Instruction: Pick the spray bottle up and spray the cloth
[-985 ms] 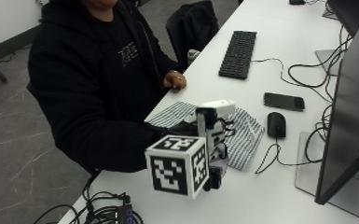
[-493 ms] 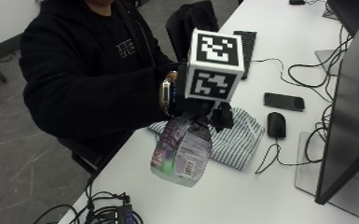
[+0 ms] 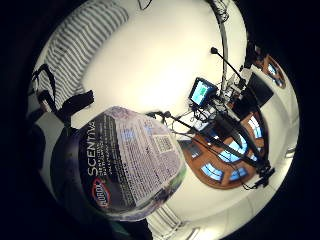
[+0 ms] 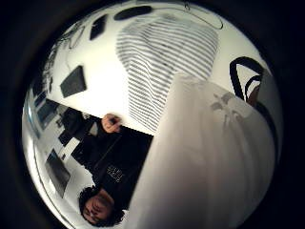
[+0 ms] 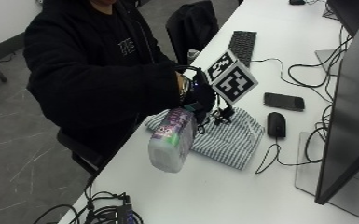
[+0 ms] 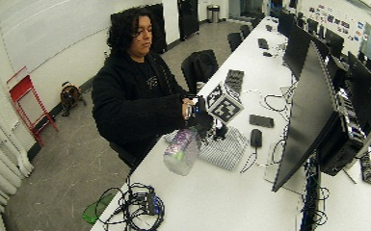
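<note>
While right hand point(image 5: 199, 98) fingers grip spray bottle point(image 5: 171, 144) | mouse point(image 5: 276, 124), phone point(image 5: 284, 101) beside cloth point(image 5: 229, 137)

Black hooded sweatshirt point(image 5: 98, 70) with small chest lettering; black-gloved grip point(image 5: 201, 95).

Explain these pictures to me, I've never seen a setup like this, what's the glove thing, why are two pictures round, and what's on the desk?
There is no robot here: a person sits at a white desk wearing a black glove on the right hand. The two round pictures come from small wide-angle cameras on that palm. The other two are room cameras, one closer and one wider. The hand holds a Clorox spray bottle lifted off the desk, above the edge of a striped cloth. Beyond the cloth lie a computer mouse, a phone and a keyboard, and a monitor stands nearby.
</note>
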A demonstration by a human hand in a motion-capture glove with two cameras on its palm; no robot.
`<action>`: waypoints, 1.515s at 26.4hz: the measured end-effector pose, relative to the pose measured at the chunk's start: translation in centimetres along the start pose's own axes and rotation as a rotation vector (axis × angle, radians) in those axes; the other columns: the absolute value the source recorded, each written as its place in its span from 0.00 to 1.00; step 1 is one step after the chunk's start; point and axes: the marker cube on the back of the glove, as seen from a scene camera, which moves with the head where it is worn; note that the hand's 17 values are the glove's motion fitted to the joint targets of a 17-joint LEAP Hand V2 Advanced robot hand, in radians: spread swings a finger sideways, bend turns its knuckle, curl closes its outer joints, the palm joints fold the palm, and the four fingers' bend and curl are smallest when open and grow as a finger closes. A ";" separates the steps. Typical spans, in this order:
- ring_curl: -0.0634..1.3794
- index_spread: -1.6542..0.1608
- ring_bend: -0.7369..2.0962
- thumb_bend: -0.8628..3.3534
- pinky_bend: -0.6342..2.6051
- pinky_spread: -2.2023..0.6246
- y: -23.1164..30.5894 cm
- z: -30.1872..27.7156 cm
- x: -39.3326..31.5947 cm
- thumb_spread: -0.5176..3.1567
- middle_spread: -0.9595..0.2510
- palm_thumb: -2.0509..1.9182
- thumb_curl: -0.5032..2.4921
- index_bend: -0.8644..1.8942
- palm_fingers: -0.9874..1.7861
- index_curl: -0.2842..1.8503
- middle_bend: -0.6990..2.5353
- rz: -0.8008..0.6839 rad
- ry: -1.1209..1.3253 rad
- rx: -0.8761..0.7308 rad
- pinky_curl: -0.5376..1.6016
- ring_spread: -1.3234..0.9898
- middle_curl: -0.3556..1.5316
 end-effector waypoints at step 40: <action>0.37 0.75 0.52 0.20 0.33 0.66 -1.3 -12.3 -12.9 0.24 0.61 0.75 0.41 0.38 0.85 0.39 0.39 -0.458 -0.236 0.650 0.43 0.47 0.46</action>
